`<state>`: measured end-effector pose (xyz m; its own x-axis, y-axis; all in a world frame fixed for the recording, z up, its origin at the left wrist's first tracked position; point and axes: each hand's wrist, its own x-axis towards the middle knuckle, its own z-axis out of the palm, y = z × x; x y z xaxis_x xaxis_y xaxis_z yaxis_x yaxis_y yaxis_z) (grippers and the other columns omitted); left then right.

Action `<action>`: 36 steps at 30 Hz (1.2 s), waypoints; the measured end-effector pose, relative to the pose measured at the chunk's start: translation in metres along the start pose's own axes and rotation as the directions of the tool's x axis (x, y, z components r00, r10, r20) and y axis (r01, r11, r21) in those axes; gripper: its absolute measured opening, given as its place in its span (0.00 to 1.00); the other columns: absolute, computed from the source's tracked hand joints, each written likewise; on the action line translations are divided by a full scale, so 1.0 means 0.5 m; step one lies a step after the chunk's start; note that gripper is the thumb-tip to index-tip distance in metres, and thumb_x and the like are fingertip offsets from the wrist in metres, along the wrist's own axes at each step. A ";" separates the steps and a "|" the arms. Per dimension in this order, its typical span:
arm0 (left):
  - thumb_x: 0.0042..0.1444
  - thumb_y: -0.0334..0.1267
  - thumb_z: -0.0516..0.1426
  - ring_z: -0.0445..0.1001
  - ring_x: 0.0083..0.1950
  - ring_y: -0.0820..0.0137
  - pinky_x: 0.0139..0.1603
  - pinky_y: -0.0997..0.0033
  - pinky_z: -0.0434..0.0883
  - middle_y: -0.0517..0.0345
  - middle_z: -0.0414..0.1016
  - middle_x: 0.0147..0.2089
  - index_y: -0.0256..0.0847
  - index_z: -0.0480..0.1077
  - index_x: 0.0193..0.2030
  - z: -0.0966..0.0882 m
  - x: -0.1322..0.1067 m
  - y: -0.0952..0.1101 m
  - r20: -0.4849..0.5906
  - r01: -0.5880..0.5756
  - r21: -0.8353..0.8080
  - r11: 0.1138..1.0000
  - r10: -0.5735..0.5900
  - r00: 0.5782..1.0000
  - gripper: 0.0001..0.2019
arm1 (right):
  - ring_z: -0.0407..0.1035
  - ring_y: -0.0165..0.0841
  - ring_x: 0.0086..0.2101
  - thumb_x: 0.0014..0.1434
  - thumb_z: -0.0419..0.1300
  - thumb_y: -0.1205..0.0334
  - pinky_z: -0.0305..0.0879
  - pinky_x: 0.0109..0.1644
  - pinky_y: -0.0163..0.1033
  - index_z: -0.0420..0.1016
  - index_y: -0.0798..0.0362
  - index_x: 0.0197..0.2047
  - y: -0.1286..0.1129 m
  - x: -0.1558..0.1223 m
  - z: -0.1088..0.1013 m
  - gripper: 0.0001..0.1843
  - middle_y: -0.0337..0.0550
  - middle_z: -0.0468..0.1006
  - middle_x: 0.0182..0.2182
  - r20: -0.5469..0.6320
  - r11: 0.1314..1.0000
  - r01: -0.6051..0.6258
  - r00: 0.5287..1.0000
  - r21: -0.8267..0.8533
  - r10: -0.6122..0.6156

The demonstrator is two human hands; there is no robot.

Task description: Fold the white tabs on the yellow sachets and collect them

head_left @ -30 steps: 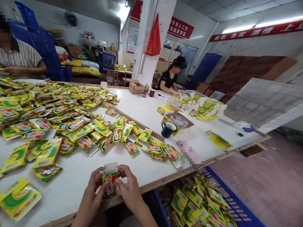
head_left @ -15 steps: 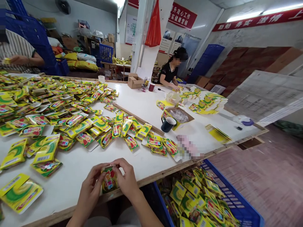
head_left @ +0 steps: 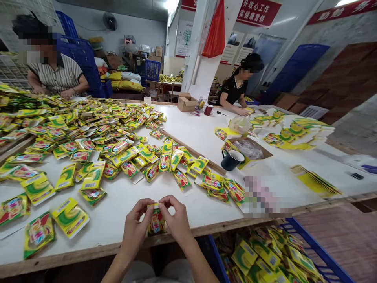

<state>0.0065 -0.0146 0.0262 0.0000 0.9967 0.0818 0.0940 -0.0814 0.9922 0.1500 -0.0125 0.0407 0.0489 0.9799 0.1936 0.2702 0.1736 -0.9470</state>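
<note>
A small yellow-and-green cardboard packet (head_left: 156, 223) with a red fruit print stands upright at the table's near edge. On its left side, my left hand (head_left: 137, 225) is closed, pinching the top corner between thumb and fingers. My right hand (head_left: 176, 220) pinches the opposite top corner, its thumb on the packet's front. Both thumbs lie near the packet's top edge. Left of my hands lie similar loose packets (head_left: 70, 218), some face up and some showing a barcode side. Beyond my hands, more packets form a large spread-out heap (head_left: 97, 145).
A blue crate (head_left: 318, 255) full of packets sits below the table edge at right. On the white table (head_left: 197, 212) are a wooden strip (head_left: 194, 151), a dark mug (head_left: 232, 160), an open box (head_left: 259, 151) and flat yellow cards (head_left: 316, 181). Two co-workers (head_left: 57, 74) sit across the table.
The view has swung left, so the scene sits further right and the striped-shirt co-worker shows more fully. Both hands still hold the packet at its top.
</note>
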 end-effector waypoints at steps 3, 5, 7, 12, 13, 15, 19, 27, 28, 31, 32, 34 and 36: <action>0.58 0.44 0.57 0.78 0.44 0.62 0.45 0.67 0.74 0.53 0.80 0.41 0.41 0.75 0.40 -0.004 -0.001 -0.008 0.034 -0.002 0.021 1.000 0.001 0.999 0.10 | 0.70 0.33 0.33 0.60 0.58 0.61 0.66 0.40 0.35 0.75 0.52 0.33 0.005 -0.005 -0.008 0.06 0.39 0.76 0.29 0.023 1.000 -0.004 1.000 0.031 0.003; 0.57 0.43 0.57 0.77 0.48 0.61 0.50 0.64 0.73 0.53 0.80 0.43 0.42 0.76 0.40 -0.009 -0.005 -0.017 0.042 -0.021 0.018 1.000 0.020 0.999 0.10 | 0.71 0.34 0.36 0.61 0.57 0.62 0.66 0.43 0.36 0.76 0.52 0.36 0.013 -0.015 -0.008 0.07 0.41 0.78 0.32 0.039 0.998 0.011 0.999 0.067 -0.013; 0.56 0.42 0.58 0.75 0.52 0.59 0.54 0.61 0.71 0.52 0.80 0.46 0.43 0.77 0.39 -0.016 -0.010 -0.025 0.054 -0.051 0.021 0.998 0.050 0.997 0.09 | 0.72 0.35 0.39 0.61 0.57 0.63 0.67 0.45 0.37 0.76 0.52 0.37 0.022 -0.025 0.000 0.06 0.42 0.78 0.35 0.044 0.994 0.026 0.999 0.103 -0.031; 0.57 0.41 0.58 0.74 0.53 0.60 0.55 0.60 0.71 0.51 0.77 0.52 0.45 0.75 0.47 -0.026 -0.025 -0.030 0.102 -0.067 0.041 0.997 0.062 0.993 0.12 | 0.72 0.36 0.39 0.60 0.57 0.63 0.69 0.45 0.38 0.76 0.50 0.36 0.020 -0.039 -0.012 0.06 0.43 0.78 0.35 -0.014 0.993 0.089 0.996 0.080 -0.089; 0.58 0.41 0.58 0.75 0.52 0.61 0.54 0.61 0.72 0.51 0.76 0.53 0.46 0.72 0.52 -0.027 -0.027 -0.030 0.100 -0.058 0.029 0.998 0.055 0.993 0.15 | 0.72 0.36 0.39 0.61 0.56 0.62 0.68 0.44 0.38 0.76 0.50 0.36 0.014 -0.045 -0.040 0.07 0.43 0.78 0.36 -0.051 0.994 0.102 0.994 0.027 -0.100; 0.59 0.41 0.57 0.77 0.49 0.62 0.51 0.62 0.74 0.50 0.75 0.53 0.45 0.68 0.56 -0.029 -0.028 -0.031 0.089 -0.031 0.005 0.999 0.031 0.996 0.18 | 0.73 0.37 0.39 0.60 0.57 0.58 0.69 0.43 0.38 0.77 0.49 0.36 0.001 -0.065 -0.135 0.08 0.44 0.79 0.36 -0.123 0.988 0.067 0.989 -0.138 -0.085; 0.59 0.43 0.56 0.77 0.45 0.63 0.48 0.64 0.73 0.52 0.78 0.45 0.42 0.72 0.45 -0.026 -0.020 -0.035 0.098 0.017 0.055 0.998 -0.022 0.995 0.11 | 0.74 0.42 0.29 0.51 0.61 0.47 0.69 0.32 0.40 0.79 0.47 0.29 -0.014 -0.118 -0.376 0.13 0.45 0.80 0.28 -0.169 0.827 -0.161 0.982 -0.539 0.081; 0.59 0.46 0.55 0.76 0.44 0.61 0.37 0.68 0.74 0.52 0.78 0.42 0.43 0.73 0.43 -0.016 -0.026 -0.041 0.135 0.015 0.154 0.988 -0.036 0.990 0.12 | 0.75 0.41 0.33 0.46 0.63 0.44 0.70 0.33 0.40 0.79 0.55 0.43 0.060 -0.031 -0.242 0.27 0.47 0.81 0.32 -0.191 0.924 -0.383 0.905 0.024 0.380; 0.59 0.47 0.55 0.76 0.44 0.61 0.36 0.68 0.74 0.52 0.78 0.42 0.42 0.73 0.43 -0.020 -0.028 -0.042 0.124 0.019 0.158 0.987 -0.039 0.991 0.13 | 0.74 0.40 0.31 0.45 0.64 0.44 0.69 0.30 0.38 0.79 0.56 0.44 0.077 -0.003 -0.197 0.29 0.47 0.80 0.30 -0.190 0.917 -0.384 0.898 0.106 0.397; 0.59 0.48 0.54 0.76 0.42 0.61 0.38 0.67 0.74 0.51 0.78 0.40 0.41 0.73 0.44 -0.031 -0.028 -0.045 0.103 0.035 0.150 0.988 -0.051 0.993 0.15 | 0.71 0.36 0.25 0.46 0.62 0.43 0.62 0.23 0.34 0.78 0.58 0.45 0.115 0.065 -0.112 0.31 0.43 0.77 0.23 -0.224 0.916 -0.361 0.891 0.174 0.394; 0.59 0.49 0.54 0.77 0.42 0.61 0.39 0.66 0.74 0.51 0.78 0.39 0.41 0.72 0.44 -0.034 -0.027 -0.046 0.101 0.039 0.144 0.989 -0.053 0.993 0.15 | 0.69 0.35 0.23 0.47 0.61 0.42 0.60 0.22 0.34 0.79 0.59 0.45 0.121 0.078 -0.103 0.31 0.42 0.76 0.21 -0.232 0.922 -0.349 0.895 0.170 0.381; 0.59 0.49 0.54 0.77 0.42 0.60 0.41 0.64 0.74 0.50 0.78 0.40 0.41 0.72 0.44 -0.036 -0.023 -0.050 0.100 0.037 0.138 0.990 -0.051 0.994 0.15 | 0.68 0.34 0.23 0.48 0.60 0.41 0.60 0.24 0.35 0.80 0.58 0.43 0.122 0.085 -0.105 0.30 0.42 0.76 0.21 -0.239 0.937 -0.310 0.909 0.158 0.341; 0.60 0.47 0.54 0.77 0.43 0.60 0.45 0.61 0.74 0.50 0.78 0.42 0.41 0.72 0.44 -0.034 -0.019 -0.054 0.085 0.009 0.157 0.988 -0.023 0.996 0.14 | 0.70 0.37 0.28 0.48 0.61 0.43 0.63 0.30 0.38 0.82 0.56 0.40 0.106 0.071 -0.121 0.26 0.44 0.78 0.27 -0.233 0.959 -0.256 0.932 0.122 0.278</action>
<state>-0.0131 -0.0218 0.0005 0.0825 0.9953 0.0511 0.2488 -0.0703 0.9660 0.2240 0.0255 0.0130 0.3447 0.9384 -0.0236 0.1289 -0.0723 -0.9890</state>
